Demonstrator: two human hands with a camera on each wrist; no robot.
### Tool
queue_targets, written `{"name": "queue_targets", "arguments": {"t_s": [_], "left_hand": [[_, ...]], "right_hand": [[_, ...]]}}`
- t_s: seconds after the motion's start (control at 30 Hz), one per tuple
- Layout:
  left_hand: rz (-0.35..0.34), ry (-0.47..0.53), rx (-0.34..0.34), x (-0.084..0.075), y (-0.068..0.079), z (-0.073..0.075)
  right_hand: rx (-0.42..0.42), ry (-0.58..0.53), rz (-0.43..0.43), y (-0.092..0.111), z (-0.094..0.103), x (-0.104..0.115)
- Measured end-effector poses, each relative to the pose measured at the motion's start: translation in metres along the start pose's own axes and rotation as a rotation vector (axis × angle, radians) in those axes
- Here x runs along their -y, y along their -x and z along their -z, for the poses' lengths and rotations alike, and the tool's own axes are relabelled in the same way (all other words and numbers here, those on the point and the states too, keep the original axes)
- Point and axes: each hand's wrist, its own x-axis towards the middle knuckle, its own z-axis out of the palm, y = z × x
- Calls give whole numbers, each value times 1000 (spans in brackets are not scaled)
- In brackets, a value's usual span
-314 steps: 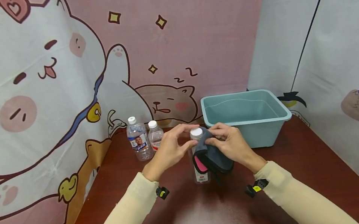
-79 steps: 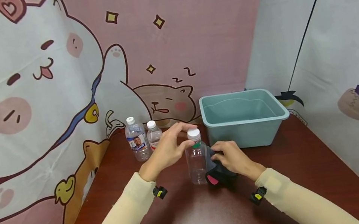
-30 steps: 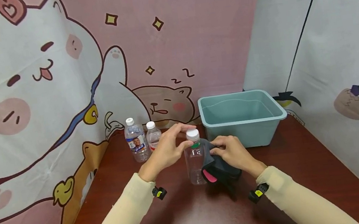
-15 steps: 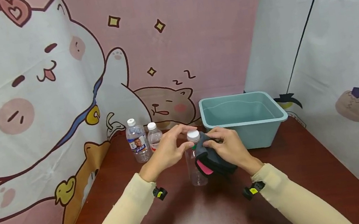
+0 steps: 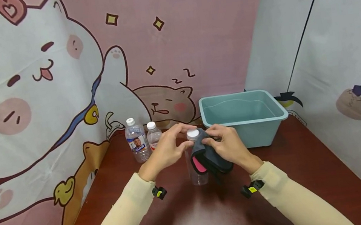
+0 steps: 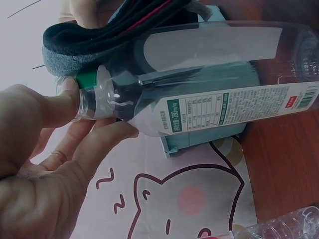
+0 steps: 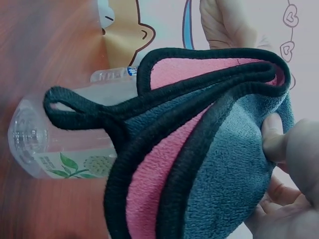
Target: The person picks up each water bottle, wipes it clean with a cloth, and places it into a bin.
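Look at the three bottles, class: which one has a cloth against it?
The front bottle, its neck held by the left hand, has the grey cloth against it. The portrait-labelled bottle and its smaller neighbour stand farther back, without cloth.

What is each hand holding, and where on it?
Left hand: clear bottle, by the neck. Right hand: grey cloth, pinched near its upper end.

Beside the fingers of the left hand (image 6: 55,139), "280" is being shown in a green box (image 6: 173,115) on the label (image 6: 239,109) of the gripped bottle (image 6: 209,74); at the label's far end, a barcode (image 6: 306,98) is being displayed. Beyond that hand, "Z Z" (image 5: 189,73) is being borne by the wall hanging (image 5: 218,35). Left of it, print on a blue label (image 5: 138,143) is being blurred.
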Motion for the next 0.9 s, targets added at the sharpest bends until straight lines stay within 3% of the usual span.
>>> {"name": "queue_targets", "arguments": {"t_s": [0.6,0.9], "left_hand": [[13,-12,4,0,1,0],[18,-16,8,0,0,0]], "right_hand": [[66,82,28,14,0,-19],[219,150,-21,33,-12,-43]]}}
